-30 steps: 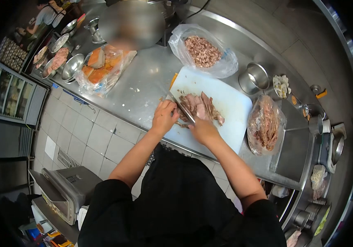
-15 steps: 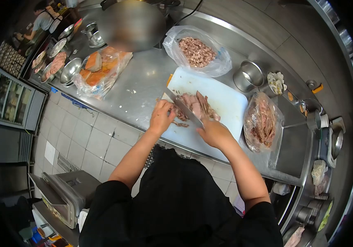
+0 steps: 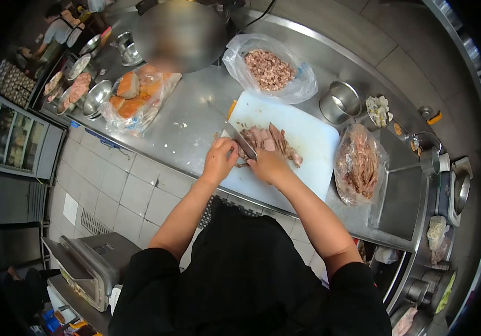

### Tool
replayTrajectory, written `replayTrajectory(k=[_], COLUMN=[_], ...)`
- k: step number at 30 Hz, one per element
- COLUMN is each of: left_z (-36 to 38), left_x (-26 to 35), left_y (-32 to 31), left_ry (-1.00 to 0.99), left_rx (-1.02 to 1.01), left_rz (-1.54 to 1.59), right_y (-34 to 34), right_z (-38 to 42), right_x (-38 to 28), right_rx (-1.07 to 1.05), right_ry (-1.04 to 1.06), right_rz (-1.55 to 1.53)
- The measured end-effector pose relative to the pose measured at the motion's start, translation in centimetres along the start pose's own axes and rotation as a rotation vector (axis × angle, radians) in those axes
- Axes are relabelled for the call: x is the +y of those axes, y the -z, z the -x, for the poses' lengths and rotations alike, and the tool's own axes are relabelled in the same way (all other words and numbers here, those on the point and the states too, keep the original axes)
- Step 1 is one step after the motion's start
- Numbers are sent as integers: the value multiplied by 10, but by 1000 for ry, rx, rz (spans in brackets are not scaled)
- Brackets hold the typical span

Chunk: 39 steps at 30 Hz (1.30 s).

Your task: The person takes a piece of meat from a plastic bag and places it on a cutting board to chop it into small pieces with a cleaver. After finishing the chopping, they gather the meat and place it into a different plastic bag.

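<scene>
My right hand (image 3: 268, 167) is closed round the handle end of a broad knife (image 3: 240, 139), whose blade points up and left over the white cutting board (image 3: 307, 134). Sliced meat (image 3: 265, 139) lies on the board, mostly right of the blade. At the board's left edge, my left hand (image 3: 219, 159) has its fingers bent beside the blade and the meat; what they hold, if anything, is hidden.
Behind the board sits a bag of diced meat (image 3: 268, 69). Right of it are a metal pot (image 3: 340, 102) and a bag of meat (image 3: 359, 165). Orange-brown slabs (image 3: 131, 98) lie in plastic at left. A person (image 3: 58, 33) stands far left.
My right hand and the knife have moved left, closer to my left hand. My left hand has hardly moved.
</scene>
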<state>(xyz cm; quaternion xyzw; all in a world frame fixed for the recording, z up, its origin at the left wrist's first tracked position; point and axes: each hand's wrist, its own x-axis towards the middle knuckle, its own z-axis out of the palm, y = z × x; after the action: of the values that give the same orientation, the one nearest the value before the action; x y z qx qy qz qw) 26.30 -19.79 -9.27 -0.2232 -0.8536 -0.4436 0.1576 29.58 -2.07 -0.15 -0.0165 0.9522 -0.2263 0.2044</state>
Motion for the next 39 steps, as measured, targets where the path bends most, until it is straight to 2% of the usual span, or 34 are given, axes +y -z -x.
replayTrajectory(k=[2, 4, 5, 7, 8, 14, 16, 17, 20, 22, 25, 29, 30, 32, 34, 35, 36, 38, 39], left_z=[5, 3, 6, 6, 5, 4, 2, 2, 2, 1, 4, 6, 7, 8, 8, 6, 4, -4, -11], left_x=[-2, -1, -1, -4, -5, -6, -2, -1, 0, 0, 0, -6, -5, -3, -2, -1, 1, 5, 10], left_y=[-2, -3, -4, -4, -4, -6, -3, -1, -2, -1, -5, -1, -1, -3, -3, -4, -5, -8, -14], left_ry=[5, 43, 87, 47, -1, 55, 54, 45, 25, 21, 25, -10, -21, 174, 170, 177, 157, -77, -83], left_rx=[37, 66, 81, 74, 67, 41, 44, 48, 63, 62, 56, 30, 32, 49, 88, 134, 119, 202, 154], left_rz=[39, 38, 41, 5, -32, 7, 8, 7, -14, -22, -13, -17, -11, 135, 150, 159, 171, -102, -23], right_y=[4, -2, -2, 29, 39, 73, 86, 82, 37, -8, -7, -3, 4, 23, 43, 44, 45, 44, 36], right_z=[0, 7, 9, 27, 36, 67, 60, 52, 23, 0, -3, 0, 14, 48, 86, 100, 113, 135, 141], right_x=[5, 16, 25, 17, 15, 0, -17, -15, 11, 33, 12, 26, 28, 33, 43, 55, 67, 88, 102], right_rx=[2, 219, 211, -70, -75, -182, -396, -407, -390, -33, 67, 151, 144, 149, 151, 170, 202, 254, 270], right_ry=[5, 195, 196, 72, 69, 32, -141, -141, -57, 132, 126, 195, 134, 62, -231, -245, -328, -426, -462], right_rz=[-34, 8, 8, 71, 71, 185, 99, 98, 87, 92, 63, -35, -101, -169, -392, -399, -423, -460, -472])
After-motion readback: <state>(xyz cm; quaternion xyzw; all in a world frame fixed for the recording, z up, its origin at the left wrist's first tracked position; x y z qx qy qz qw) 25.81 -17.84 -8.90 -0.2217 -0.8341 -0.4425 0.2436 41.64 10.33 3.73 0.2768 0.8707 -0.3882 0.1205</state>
